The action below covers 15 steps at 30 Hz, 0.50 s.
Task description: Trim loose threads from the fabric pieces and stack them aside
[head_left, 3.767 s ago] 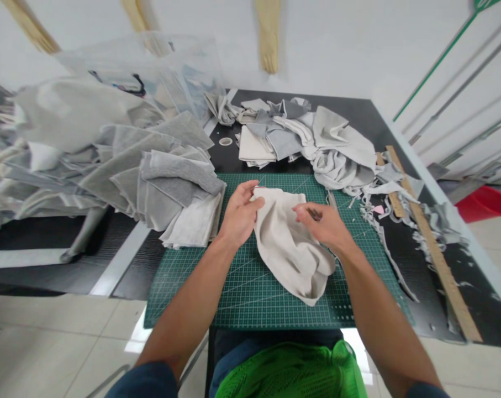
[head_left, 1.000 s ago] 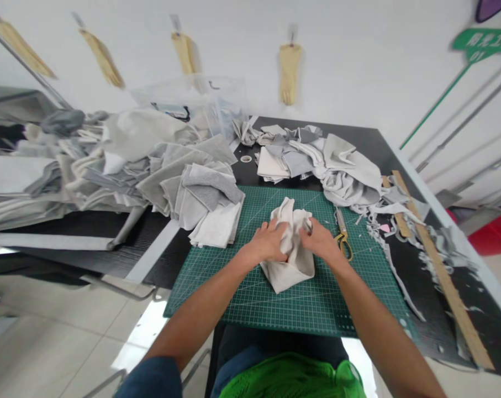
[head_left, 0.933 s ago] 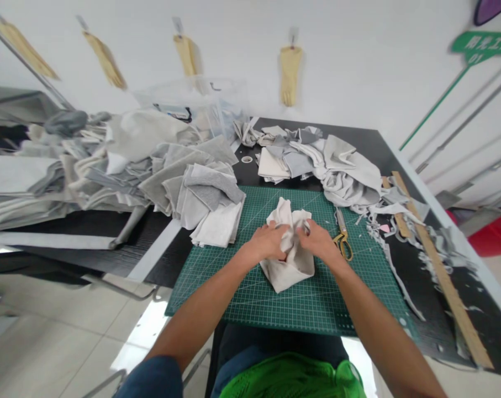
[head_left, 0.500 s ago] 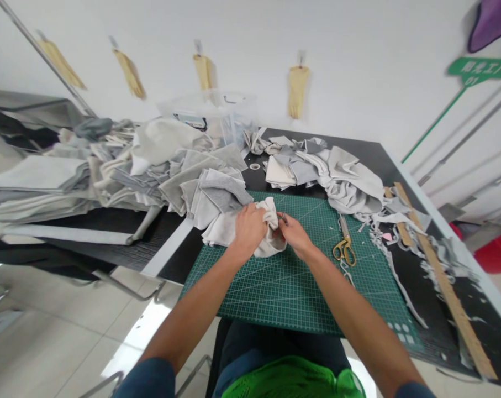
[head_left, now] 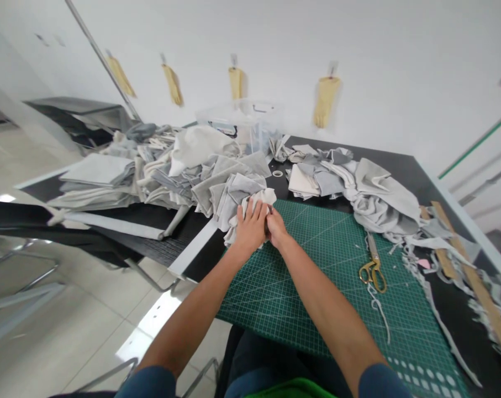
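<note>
My left hand (head_left: 252,226) lies on a bunched piece of pale grey cloth (head_left: 268,195), its fingers spread apart over the fabric. Right beside it, my right hand (head_left: 276,226) is closed on a small dark tool (head_left: 270,209); only a bit of it shows, so its exact kind is hidden. The cloth sits at the far left part of the green cutting mat (head_left: 316,287), against a fanned stack of grey cloth pieces (head_left: 227,202). Gold-handled scissors (head_left: 373,268) lie on the mat to the right, with a thin fabric strip by the handles.
Heaped folded cloths (head_left: 96,171) cover the table's left side, before a clear plastic box (head_left: 258,130). More grey cloths (head_left: 383,193) lie at the back right. Fabric scraps and a wooden strip (head_left: 482,293) line the right edge. A tape roll (head_left: 277,173) rests behind the mat.
The view has swung left. My left hand's fingers have spread out over the cloth, and my right hand has come in close against it, hiding more of the tool.
</note>
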Tool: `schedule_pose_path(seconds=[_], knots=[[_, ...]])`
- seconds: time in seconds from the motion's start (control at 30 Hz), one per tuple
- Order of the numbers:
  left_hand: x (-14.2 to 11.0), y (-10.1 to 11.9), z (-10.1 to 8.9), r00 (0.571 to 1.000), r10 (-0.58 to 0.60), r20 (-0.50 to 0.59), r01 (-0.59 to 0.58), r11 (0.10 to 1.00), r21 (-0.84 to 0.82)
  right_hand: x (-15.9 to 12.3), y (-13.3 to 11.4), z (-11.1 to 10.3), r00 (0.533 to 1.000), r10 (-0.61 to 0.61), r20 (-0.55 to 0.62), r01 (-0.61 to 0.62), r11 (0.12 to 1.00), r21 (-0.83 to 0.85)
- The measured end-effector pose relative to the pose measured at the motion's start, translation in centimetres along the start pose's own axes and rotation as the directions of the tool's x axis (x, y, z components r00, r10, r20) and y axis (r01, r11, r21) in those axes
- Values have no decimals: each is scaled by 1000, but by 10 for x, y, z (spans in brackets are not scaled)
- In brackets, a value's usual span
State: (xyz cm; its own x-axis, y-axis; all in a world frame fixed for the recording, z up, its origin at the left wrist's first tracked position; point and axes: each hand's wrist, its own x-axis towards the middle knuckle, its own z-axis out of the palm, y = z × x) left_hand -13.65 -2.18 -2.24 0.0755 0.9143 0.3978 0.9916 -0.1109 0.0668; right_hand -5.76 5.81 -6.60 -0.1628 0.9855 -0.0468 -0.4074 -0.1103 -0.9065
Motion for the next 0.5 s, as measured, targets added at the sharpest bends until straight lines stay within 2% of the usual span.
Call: schedule_pose_path(seconds=[0.23, 0.5], knots=[[13, -42, 21, 993, -115, -28, 116, 993, 19, 35, 16, 22, 998, 67, -4, -67, 995, 78], [44, -52, 30, 978, -209, -27, 207, 977, -51, 58, 20, 29, 997, 57, -48, -54, 997, 64]])
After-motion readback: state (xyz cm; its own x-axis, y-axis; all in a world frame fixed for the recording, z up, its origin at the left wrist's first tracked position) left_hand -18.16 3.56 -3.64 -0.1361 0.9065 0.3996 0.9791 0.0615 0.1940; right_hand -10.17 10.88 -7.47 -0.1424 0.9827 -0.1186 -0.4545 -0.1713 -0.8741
